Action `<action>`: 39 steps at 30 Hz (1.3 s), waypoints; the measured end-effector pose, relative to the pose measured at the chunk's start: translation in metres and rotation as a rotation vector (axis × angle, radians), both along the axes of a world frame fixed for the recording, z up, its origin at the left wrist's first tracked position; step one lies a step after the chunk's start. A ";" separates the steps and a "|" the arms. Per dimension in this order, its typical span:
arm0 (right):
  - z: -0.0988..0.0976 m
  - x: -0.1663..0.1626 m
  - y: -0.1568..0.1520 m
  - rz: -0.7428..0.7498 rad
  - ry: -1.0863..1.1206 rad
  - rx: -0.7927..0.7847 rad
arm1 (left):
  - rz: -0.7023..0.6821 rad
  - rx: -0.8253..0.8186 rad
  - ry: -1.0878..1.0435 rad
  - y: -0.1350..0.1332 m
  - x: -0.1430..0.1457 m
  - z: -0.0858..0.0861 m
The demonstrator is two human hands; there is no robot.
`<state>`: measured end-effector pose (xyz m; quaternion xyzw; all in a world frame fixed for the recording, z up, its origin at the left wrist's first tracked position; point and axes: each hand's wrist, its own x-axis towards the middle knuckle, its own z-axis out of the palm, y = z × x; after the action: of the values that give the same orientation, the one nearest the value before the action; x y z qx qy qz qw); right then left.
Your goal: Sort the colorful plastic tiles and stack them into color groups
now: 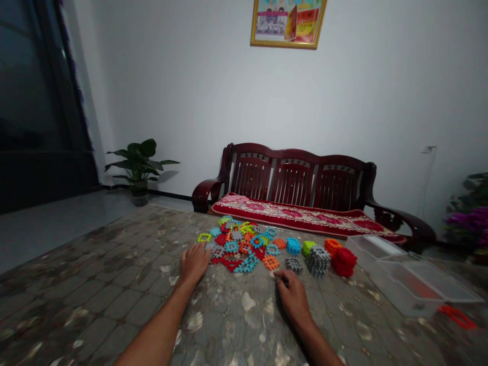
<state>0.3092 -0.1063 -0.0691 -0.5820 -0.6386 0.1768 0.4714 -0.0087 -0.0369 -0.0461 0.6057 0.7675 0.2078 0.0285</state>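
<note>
Loose plastic interlocking tiles in red, blue, orange, green and grey lie in a spread-out pile. At its near left edge is my left hand, palm down, with fingers extended beside a grey tile; whether they touch it is unclear. My right hand rests on the table, loosely curled with nothing visible in it. Just beyond its fingertips are an orange tile and a low grey stack. Further right stand a taller grey stack and a red stack.
Behind these are blue, green and orange stacks. An open clear plastic box sits at the right, with a red-orange piece beside it. A wooden bench stands beyond the patterned tablecloth.
</note>
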 end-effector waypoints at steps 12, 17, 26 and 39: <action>0.004 0.000 -0.008 0.088 -0.025 -0.037 | -0.055 -0.003 0.001 0.000 0.001 0.004; 0.006 -0.003 -0.011 0.146 -0.032 -0.050 | -0.050 0.016 -0.041 0.001 -0.001 0.007; 0.008 -0.007 -0.010 0.164 -0.087 -0.088 | 0.054 0.065 -0.236 0.008 -0.008 0.008; 0.000 -0.014 -0.006 0.161 -0.035 -0.116 | -0.191 -0.011 0.014 0.139 0.026 0.071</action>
<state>0.2956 -0.1126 -0.0687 -0.5579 -0.6801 0.2407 0.4101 0.0168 0.1018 0.0251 0.6774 0.7077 0.1956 0.0460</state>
